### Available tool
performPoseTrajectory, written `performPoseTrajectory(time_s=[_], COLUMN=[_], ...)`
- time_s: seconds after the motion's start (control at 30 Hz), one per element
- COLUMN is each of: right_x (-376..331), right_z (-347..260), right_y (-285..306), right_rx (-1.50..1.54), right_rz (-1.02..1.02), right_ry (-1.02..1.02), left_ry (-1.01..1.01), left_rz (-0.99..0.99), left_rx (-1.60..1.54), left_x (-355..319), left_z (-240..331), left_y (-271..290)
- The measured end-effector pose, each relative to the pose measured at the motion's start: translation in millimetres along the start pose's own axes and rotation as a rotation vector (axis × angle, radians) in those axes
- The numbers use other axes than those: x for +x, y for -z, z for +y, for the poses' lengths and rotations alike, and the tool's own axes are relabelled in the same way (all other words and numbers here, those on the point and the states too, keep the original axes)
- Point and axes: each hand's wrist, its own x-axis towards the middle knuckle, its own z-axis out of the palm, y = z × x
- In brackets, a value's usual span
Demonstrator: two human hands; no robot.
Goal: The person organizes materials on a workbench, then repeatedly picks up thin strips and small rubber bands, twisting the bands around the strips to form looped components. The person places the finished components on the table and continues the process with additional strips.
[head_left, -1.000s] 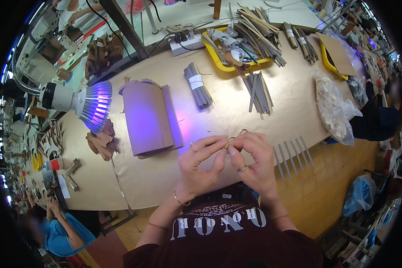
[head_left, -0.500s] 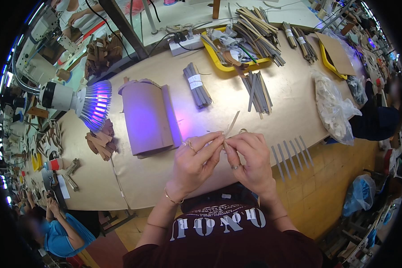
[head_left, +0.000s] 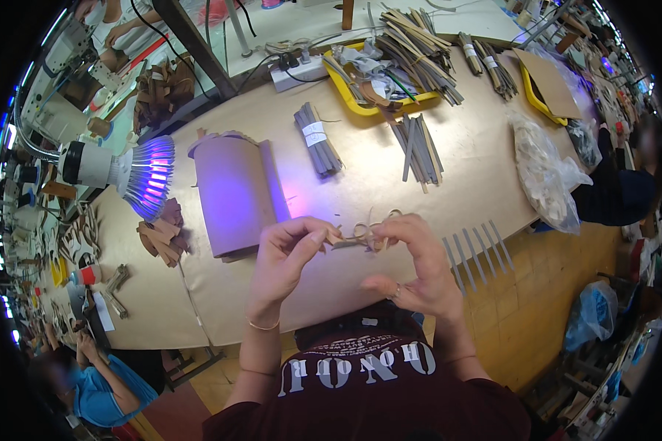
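My left hand (head_left: 283,257) pinches the end of a narrow tan strip (head_left: 335,238) between thumb and fingertips, above the table's near side. My right hand (head_left: 423,268) has its thumb spread well away from the fingers. Its fingertips are over a small heap of curled, thin beige trimmings (head_left: 365,234) and appear to touch them. A short dark strip (head_left: 351,244) shows between the two hands; whether it lies on the table or joins the held strip, I cannot tell. To the right, several grey strips (head_left: 478,255) lie side by side at the table edge.
A brown curved block (head_left: 232,191) stands left of centre beside a lit lamp (head_left: 151,176). Further back are a banded strip bundle (head_left: 318,140), loose strips (head_left: 419,151) and a yellow tray (head_left: 368,110). A plastic bag (head_left: 541,176) sits at right; tan scraps (head_left: 163,234) lie left.
My hands were together at the fingertips around an upright pale strip; now they are apart. The left moved left with a strip, and the right hand's thumb spread away over the trimmings.
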Motion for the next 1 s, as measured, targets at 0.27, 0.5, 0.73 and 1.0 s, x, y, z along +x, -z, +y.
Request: performPoseTrajectory(time_s=[0.27,0.5,0.73,1.0], right_x=[-1.6,-32.3,-85.6,-116.3], right_z=[10.9,14.3,47.8,158.9], right_y=[-10.7,31.7,143.9,168.2], right_rx=[0.078,0.982,0.622,-0.327], right_rz=[0.006,0.139,0.510,0.486], right_ry=[0.193,0.096,-0.005,-0.893], left_ry=[0.229,0.231,0.164,0.232], left_rz=[-0.095,0.009,0.258,0.186], left_rx=[-0.035,-0.317,0.056,0.229], left_x=[-4.6,-2.8,-9.5,-25.9], left_z=[-17.7,-38.8,-66.7,-91.5], left_y=[-3.9,20.8,50.3,29.8])
